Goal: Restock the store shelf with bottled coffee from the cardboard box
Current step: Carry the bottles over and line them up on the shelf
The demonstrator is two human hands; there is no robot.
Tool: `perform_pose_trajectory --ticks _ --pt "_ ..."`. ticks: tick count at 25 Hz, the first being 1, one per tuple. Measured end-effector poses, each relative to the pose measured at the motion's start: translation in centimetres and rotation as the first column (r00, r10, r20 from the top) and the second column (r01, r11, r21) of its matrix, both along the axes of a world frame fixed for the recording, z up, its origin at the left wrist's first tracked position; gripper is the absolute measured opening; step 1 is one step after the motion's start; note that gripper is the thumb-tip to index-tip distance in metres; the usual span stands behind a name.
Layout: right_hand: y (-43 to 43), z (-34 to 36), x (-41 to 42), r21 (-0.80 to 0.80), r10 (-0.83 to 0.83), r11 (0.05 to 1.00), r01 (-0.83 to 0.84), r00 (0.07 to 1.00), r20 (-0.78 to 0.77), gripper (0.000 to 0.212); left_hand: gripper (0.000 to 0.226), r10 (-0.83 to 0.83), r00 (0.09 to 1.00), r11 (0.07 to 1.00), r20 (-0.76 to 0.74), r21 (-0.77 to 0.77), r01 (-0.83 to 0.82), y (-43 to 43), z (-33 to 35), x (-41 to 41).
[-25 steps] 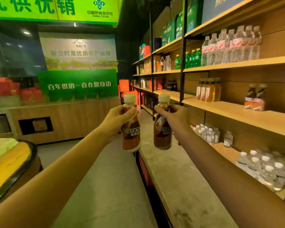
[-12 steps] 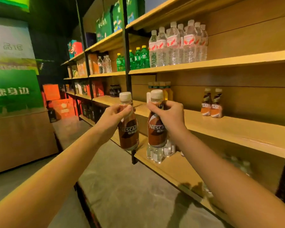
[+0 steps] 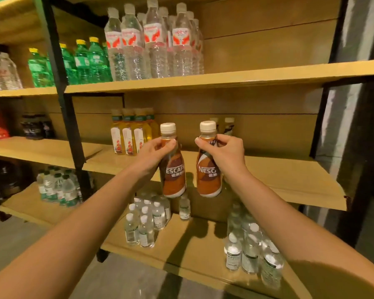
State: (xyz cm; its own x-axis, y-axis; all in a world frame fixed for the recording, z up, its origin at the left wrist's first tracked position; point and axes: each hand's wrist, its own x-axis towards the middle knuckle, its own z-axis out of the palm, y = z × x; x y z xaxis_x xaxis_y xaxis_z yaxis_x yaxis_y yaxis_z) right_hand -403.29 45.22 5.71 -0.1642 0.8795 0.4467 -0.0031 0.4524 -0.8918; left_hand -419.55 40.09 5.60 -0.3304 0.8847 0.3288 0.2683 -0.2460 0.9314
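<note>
Left hand [image 3: 154, 152]: arm outstretched, fingers curled round the neck of the left coffee bottle [image 3: 172, 162], which hangs upright below it.
Right hand [image 3: 224, 152]: likewise grips the right coffee bottle [image 3: 208, 161].
Bottles: side by side, apart, before the middle shelf [image 3: 289, 175].

Two hands [image 3: 153, 156], two held coffees [image 3: 173, 175]; two shelved coffees [image 3: 228, 126] at two o'clock; four yellow bottles [image 3: 127, 134] at ten o'clock.
</note>
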Motion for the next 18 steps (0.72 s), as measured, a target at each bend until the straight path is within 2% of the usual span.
perform_pose_trajectory --ticks 4,9,11,18 --pt "3.3 -0.6 -3.2 -0.045 -0.188 0.982 0.186 0.981 -0.044 0.023 0.010 -0.194 0.981 0.981 -0.024 -0.010 0.193 6.0 0.0 -4.0" --pt "6.9 -0.1 -8.2 -0.091 -0.368 0.927 0.363 0.929 -0.038 0.035 0.024 -0.358 0.933 0.934 -0.031 -0.025 0.357 11.9 1.0 -8.3" --pt "8.7 0.0 -10.3 -0.094 -0.430 0.900 0.426 0.903 -0.018 0.038 0.022 -0.404 0.914 0.915 -0.046 -0.042 0.402 14.1 1.1 -9.7" --pt "14.8 -0.1 -15.0 -0.082 -0.443 0.892 0.445 0.896 0.032 0.036 0.024 -0.432 0.901 0.900 -0.046 -0.085 0.428 20.3 0.3 -13.4"
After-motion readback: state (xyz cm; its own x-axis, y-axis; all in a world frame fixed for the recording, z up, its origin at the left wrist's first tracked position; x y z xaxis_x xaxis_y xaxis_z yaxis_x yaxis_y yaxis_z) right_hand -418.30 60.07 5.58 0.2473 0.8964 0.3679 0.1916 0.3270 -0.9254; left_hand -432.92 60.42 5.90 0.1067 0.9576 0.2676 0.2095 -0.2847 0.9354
